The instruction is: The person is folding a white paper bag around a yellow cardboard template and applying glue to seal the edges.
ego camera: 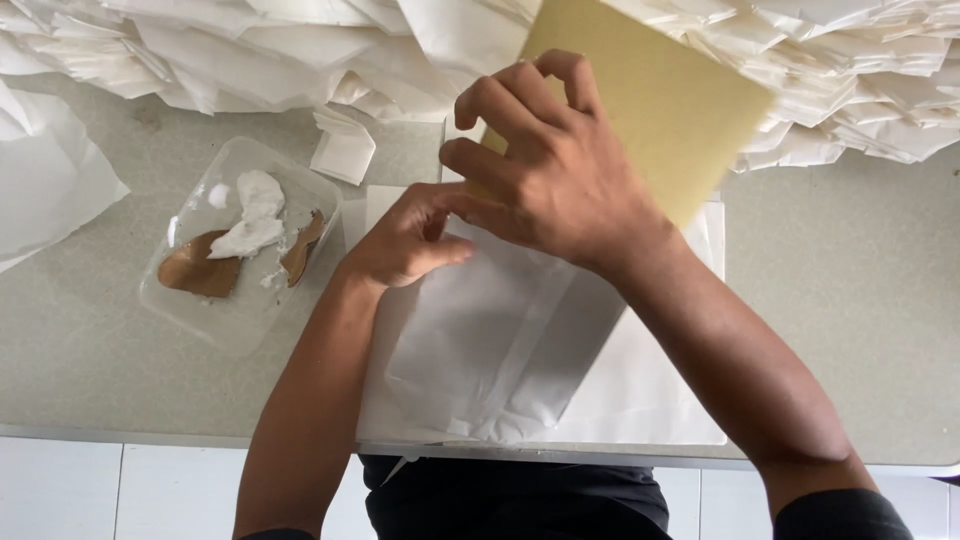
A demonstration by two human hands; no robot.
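White paper bag at centre frame, lying flat on a stack of white sheets, its upper end under both hands. Yellow-tan card slanting from the upper middle of the frame down toward the bag's mouth, lower end hidden behind the right hand. Right hand at centre, fingers curled over and pressed on the card's left edge, holding it. Left hand just below and left of it, fingers bent narrow and pinched on the bag's top edge (fingertips partly hidden by the right hand). Clear plastic tray at left of centre, with a white lump of paste and brown scraps inside. Small folded paper piece just above the tray. Heap of folded white paper across the top of the frame. Grey table under everything.
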